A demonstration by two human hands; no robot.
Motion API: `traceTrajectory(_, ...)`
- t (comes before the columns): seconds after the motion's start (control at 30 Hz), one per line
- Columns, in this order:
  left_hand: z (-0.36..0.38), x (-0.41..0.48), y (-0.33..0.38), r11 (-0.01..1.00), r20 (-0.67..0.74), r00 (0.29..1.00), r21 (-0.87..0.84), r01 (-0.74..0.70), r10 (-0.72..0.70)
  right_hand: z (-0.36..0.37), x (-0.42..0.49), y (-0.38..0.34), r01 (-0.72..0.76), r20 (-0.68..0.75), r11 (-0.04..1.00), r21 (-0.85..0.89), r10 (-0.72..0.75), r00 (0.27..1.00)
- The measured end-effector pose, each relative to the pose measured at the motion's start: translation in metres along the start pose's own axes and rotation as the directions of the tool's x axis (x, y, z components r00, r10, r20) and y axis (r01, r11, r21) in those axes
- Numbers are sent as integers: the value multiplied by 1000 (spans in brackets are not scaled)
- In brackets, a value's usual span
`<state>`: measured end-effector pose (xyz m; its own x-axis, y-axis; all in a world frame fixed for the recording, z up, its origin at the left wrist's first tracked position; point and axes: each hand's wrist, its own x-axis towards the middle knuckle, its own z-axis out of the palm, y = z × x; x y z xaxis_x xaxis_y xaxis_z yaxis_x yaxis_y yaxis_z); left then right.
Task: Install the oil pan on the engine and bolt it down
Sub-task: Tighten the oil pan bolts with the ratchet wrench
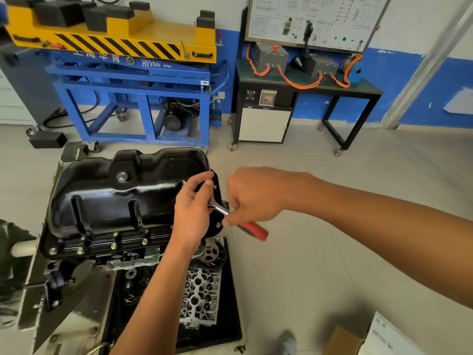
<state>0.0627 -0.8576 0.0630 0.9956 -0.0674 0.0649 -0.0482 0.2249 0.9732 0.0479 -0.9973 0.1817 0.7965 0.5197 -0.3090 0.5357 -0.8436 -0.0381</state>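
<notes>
Oil pan (122,196) sat on engine (133,257). Bolts (114,245) along near flange were in; right-end flange likely remained to tighten. Left hand (194,208) lay against pan's right edge, fingers curled round ratchet (245,226) head. Right hand (256,198), just beside pan, clenched red handle.

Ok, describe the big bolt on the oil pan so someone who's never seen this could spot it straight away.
Find the black oil pan on the engine, left of centre. Near its upper middle, one large silvery hex bolt sits on a flat tab. Unlike the small bolts lining the pan's near rim, it is bigger, alone and away from the edge.
</notes>
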Motion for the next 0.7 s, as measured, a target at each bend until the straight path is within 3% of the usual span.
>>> traceTrajectory(0.27,-2,-2,5,996,115,993,-88,30,-20,13,4,-42,62,-95,992,106,-52,994)
traceTrajectory(0.5,-7,1,3,1000,134,991,9,29,-29,-1,3,-17,-40,59,999,-14,41,997)
traceTrajectory(0.6,-9,1,0,997,123,991,62,47,-54,-8,4,-5,-128,-16,982,-138,127,992)
traceTrajectory(0.7,-10,2,1,997,121,991,69,47,-55,-9,11,1,-199,-192,960,-196,162,968)
